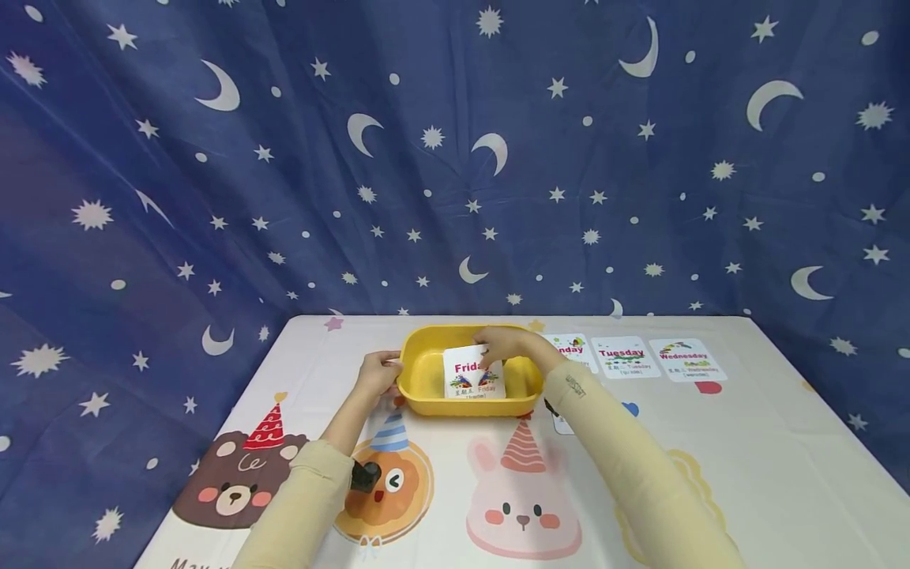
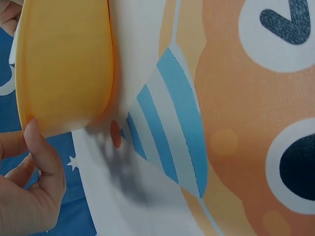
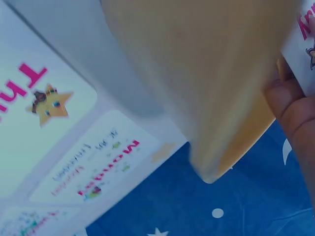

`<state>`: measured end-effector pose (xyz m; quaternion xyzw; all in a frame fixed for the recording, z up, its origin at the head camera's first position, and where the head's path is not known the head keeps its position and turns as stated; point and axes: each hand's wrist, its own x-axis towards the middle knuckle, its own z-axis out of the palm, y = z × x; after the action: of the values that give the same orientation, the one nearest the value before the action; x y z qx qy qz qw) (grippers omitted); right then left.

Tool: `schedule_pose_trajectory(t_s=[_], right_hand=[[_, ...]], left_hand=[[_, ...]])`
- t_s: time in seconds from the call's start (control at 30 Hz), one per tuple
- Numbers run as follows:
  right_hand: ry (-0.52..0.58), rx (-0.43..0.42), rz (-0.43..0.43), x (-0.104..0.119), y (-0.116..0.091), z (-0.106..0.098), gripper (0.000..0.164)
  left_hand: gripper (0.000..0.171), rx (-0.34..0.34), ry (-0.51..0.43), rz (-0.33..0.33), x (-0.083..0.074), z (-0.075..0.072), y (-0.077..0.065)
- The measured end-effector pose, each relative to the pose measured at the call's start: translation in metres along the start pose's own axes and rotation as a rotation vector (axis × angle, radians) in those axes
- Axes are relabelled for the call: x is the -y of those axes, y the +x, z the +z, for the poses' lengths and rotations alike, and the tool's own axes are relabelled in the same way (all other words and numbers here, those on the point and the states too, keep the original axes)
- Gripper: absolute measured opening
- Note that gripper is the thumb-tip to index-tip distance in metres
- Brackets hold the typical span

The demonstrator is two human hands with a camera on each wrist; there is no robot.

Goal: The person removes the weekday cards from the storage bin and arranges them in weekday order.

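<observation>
A yellow plastic basin (image 1: 424, 371) is at the back middle of the table. My left hand (image 1: 379, 373) pinches its left rim; thumb (image 2: 38, 140) and fingers show at the rim in the left wrist view. My right hand (image 1: 506, 344) reaches over the basin and holds a white card (image 1: 458, 379) printed "Friday" at its upper right edge. The card leans upright inside the basin, its lower edge hidden by the front wall. In the right wrist view the fingers (image 3: 290, 103) lie against the card, beside the blurred basin wall (image 3: 206, 64).
Right of the basin lie cards printed Monday (image 1: 572, 348), Tuesday (image 1: 626, 358) and Wednesday (image 1: 688, 360). A Thursday card (image 3: 29, 128) lies nearer, mostly behind the right forearm in the head view. The tablecloth (image 1: 782, 458) carries printed animals; a blue starry curtain (image 1: 455, 197) hangs behind.
</observation>
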<state>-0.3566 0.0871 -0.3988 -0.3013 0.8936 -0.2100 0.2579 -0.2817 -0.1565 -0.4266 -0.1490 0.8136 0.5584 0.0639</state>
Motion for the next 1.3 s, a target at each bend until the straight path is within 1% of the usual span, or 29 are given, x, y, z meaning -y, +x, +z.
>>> schedule_pose_trajectory(t_s=[0.07,0.23,0.33,0.53,0.63,0.87,1.13,1.2,1.3], right_hand=[[0.045,-0.012,-0.028,-0.001,-0.003,0.001,0.02],[0.153,-0.084,-0.08,-0.003,-0.007,0.003,0.016],[0.189,-0.156,-0.117,-0.004,-0.01,0.006,0.016],[0.228,-0.322,-0.151,-0.004,-0.017,0.01,0.013],[0.244,-0.38,-0.17,-0.002,-0.022,0.011,0.012],[0.264,-0.447,-0.169,0.001,-0.035,0.01,0.011],[0.425,-0.509,-0.105,0.007,-0.057,0.009,0.021],[0.447,-0.539,-0.092,0.009,-0.062,0.01,0.022],[0.513,-0.572,-0.086,0.012,-0.069,0.011,0.021]], left_hand=[[0.04,0.006,-0.002,-0.003,0.001,-0.001,0.0],[0.039,0.005,0.0,0.0,0.004,-0.003,0.001],[0.039,0.003,0.0,0.003,0.007,-0.004,0.0],[0.04,0.018,-0.002,0.005,0.006,-0.004,0.001],[0.04,0.018,-0.003,0.015,0.005,-0.004,0.002],[0.04,0.015,0.02,0.007,0.001,-0.003,0.002],[0.041,0.023,0.009,0.002,0.0,-0.001,0.004],[0.041,0.021,0.013,-0.008,0.0,-0.001,0.004],[0.041,0.021,0.011,-0.012,0.001,-0.001,0.004]])
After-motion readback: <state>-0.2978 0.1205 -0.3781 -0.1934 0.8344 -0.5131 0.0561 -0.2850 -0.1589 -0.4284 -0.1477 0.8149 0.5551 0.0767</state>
